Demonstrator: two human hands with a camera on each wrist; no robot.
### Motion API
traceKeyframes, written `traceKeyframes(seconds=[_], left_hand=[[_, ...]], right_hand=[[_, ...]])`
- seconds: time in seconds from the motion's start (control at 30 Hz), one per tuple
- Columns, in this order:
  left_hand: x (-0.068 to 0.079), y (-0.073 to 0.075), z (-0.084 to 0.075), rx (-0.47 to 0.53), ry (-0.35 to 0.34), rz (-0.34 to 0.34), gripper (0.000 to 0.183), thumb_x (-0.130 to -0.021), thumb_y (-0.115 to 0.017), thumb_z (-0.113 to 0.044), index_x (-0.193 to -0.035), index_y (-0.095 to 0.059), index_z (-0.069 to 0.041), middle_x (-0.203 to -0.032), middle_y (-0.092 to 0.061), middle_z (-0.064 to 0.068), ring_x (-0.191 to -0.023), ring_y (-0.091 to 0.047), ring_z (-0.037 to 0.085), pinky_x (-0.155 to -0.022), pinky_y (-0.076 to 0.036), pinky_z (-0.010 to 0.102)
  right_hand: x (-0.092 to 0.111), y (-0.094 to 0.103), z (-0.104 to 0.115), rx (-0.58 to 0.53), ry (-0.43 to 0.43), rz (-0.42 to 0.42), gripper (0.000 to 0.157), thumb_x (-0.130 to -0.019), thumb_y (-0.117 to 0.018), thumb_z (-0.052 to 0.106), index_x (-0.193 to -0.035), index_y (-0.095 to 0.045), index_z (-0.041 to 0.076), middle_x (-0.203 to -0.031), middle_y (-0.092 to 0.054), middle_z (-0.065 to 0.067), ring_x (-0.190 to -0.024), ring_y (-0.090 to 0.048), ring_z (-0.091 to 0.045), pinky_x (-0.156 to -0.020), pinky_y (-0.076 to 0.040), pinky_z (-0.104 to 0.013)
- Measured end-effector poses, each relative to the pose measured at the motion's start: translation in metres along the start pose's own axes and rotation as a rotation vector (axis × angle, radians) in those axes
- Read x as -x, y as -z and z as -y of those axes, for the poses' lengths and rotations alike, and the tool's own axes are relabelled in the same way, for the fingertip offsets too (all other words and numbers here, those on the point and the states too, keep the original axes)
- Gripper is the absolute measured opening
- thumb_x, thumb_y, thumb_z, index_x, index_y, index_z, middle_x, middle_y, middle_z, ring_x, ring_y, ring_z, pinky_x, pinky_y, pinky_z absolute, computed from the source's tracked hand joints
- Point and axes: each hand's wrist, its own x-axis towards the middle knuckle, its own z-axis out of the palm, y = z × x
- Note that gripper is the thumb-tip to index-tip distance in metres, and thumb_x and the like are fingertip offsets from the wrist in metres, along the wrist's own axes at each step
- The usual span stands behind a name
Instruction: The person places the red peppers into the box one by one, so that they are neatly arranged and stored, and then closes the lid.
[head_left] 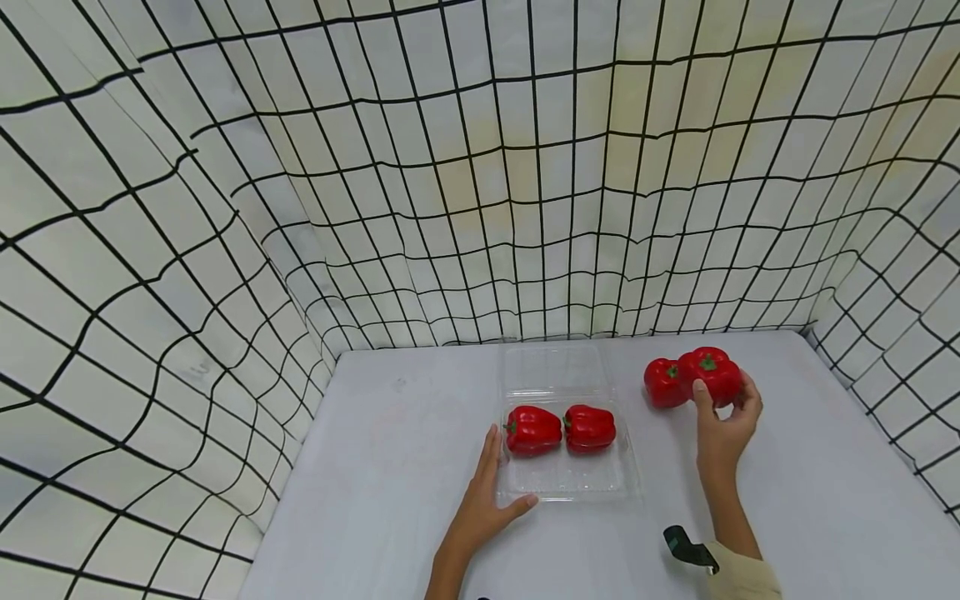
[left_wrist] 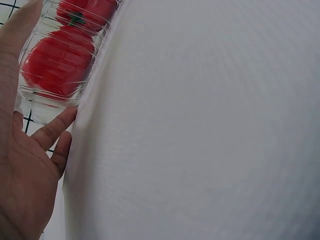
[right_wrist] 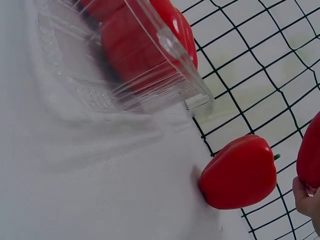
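A clear plastic clamshell box (head_left: 562, 485) lies with its lid folded back on the white table. Inside, two red bell peppers (head_left: 533, 431) sit side by side in its far half. My left hand (head_left: 480, 510) rests at the box's left side, fingers straight along the wall and thumb near the front corner. At the right, my right hand (head_left: 726, 429) grips a red bell pepper (head_left: 712, 373) between thumb and fingers. Another red bell pepper (head_left: 663, 383) stands on the table just left of it, partly overlapped by the held one. In the right wrist view, the held pepper (right_wrist: 311, 155) shows only at the edge.
A black grid net (head_left: 465, 200) over white sheeting rises behind the table (head_left: 397, 450) and along both sides. The box's lid (head_left: 553, 367) lies flat toward the back edge. A dark strap end (head_left: 686, 546) sticks out from the right sleeve.
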Motion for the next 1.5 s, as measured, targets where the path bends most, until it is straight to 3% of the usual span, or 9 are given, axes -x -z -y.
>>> traceKeyframes(seconds=[0.13, 0.37, 0.77, 0.97, 1.13, 1.23, 1.43, 1.5], left_hand=[[0.0, 0.0, 0.0, 0.002, -0.001, -0.002, 0.106, -0.077, -0.072, -0.058, -0.158, -0.007, -0.033, -0.165, -0.003, -0.015, -0.151, -0.019, 0.026, -0.107, -0.026, 0.073], [-0.001, 0.0, 0.0, -0.001, -0.004, 0.002, 0.106, -0.078, -0.072, -0.057, -0.157, -0.006, -0.034, -0.165, -0.002, -0.016, -0.152, -0.018, 0.025, -0.108, -0.028, 0.07], [0.0, 0.0, 0.001, 0.0, -0.001, 0.003, 0.106, -0.078, -0.072, -0.057, -0.158, -0.006, -0.034, -0.164, -0.002, -0.016, -0.152, -0.017, 0.024, -0.111, -0.032, 0.064], [0.0, 0.0, 0.0, 0.006, 0.0, 0.002, 0.106, -0.078, -0.073, -0.057, -0.158, -0.006, -0.034, -0.164, -0.001, -0.017, -0.152, -0.016, 0.024, -0.111, -0.032, 0.063], [0.001, -0.001, 0.0, 0.009, -0.003, -0.002, 0.106, -0.078, -0.073, -0.056, -0.158, -0.007, -0.034, -0.164, -0.002, -0.017, -0.152, -0.016, 0.023, -0.111, -0.032, 0.062], [0.001, -0.001, 0.001, 0.011, -0.007, -0.006, 0.105, -0.078, -0.073, -0.056, -0.158, -0.008, -0.033, -0.164, -0.002, -0.016, -0.152, -0.018, 0.024, -0.111, -0.032, 0.062], [0.001, 0.0, 0.001, 0.022, -0.01, -0.011, 0.105, -0.078, -0.074, -0.055, -0.158, -0.009, -0.032, -0.164, -0.004, -0.016, -0.152, -0.018, 0.025, -0.11, -0.034, 0.061], [0.002, 0.0, 0.001, 0.025, -0.017, -0.014, 0.106, -0.078, -0.074, -0.054, -0.158, -0.009, -0.031, -0.165, -0.004, -0.015, -0.152, -0.019, 0.025, -0.11, -0.034, 0.061]], right_hand=[[0.004, -0.003, 0.005, -0.052, 0.032, 0.031, 0.068, -0.086, -0.075, 0.016, -0.144, -0.039, 0.017, -0.142, -0.044, 0.003, -0.131, -0.039, -0.014, -0.092, -0.05, -0.011], [0.01, -0.008, 0.011, -0.045, 0.087, 0.094, 0.067, -0.085, -0.075, 0.012, -0.143, -0.041, 0.013, -0.141, -0.046, 0.001, -0.13, -0.042, -0.013, -0.094, -0.049, -0.011], [0.024, -0.017, 0.016, -0.018, 0.114, 0.304, 0.071, -0.083, -0.076, 0.006, -0.145, -0.042, 0.014, -0.143, -0.047, -0.003, -0.128, -0.044, -0.01, -0.09, -0.048, -0.008], [0.029, -0.021, 0.013, 0.133, 0.158, 0.389, 0.067, -0.082, -0.078, 0.009, -0.142, -0.049, 0.016, -0.139, -0.053, -0.005, -0.115, -0.049, -0.004, -0.086, -0.047, -0.004], [0.039, -0.025, 0.012, 0.256, 0.208, 0.485, 0.068, -0.079, -0.081, 0.017, -0.14, -0.051, 0.017, -0.138, -0.056, -0.007, -0.111, -0.052, -0.01, -0.085, -0.045, -0.004], [0.047, -0.029, 0.013, 0.306, 0.226, 0.543, 0.069, -0.078, -0.082, 0.02, -0.139, -0.052, 0.014, -0.137, -0.056, -0.009, -0.113, -0.051, -0.016, -0.085, -0.048, -0.01], [0.064, -0.037, 0.014, 0.347, 0.249, 0.624, 0.071, -0.073, -0.085, 0.023, -0.136, -0.053, 0.013, -0.13, -0.058, -0.009, -0.114, -0.051, -0.019, -0.086, -0.056, -0.047], [0.07, -0.039, 0.014, 0.353, 0.281, 0.655, 0.071, -0.072, -0.086, 0.023, -0.135, -0.055, 0.013, -0.127, -0.058, -0.01, -0.112, -0.052, -0.02, -0.084, -0.056, -0.052]])
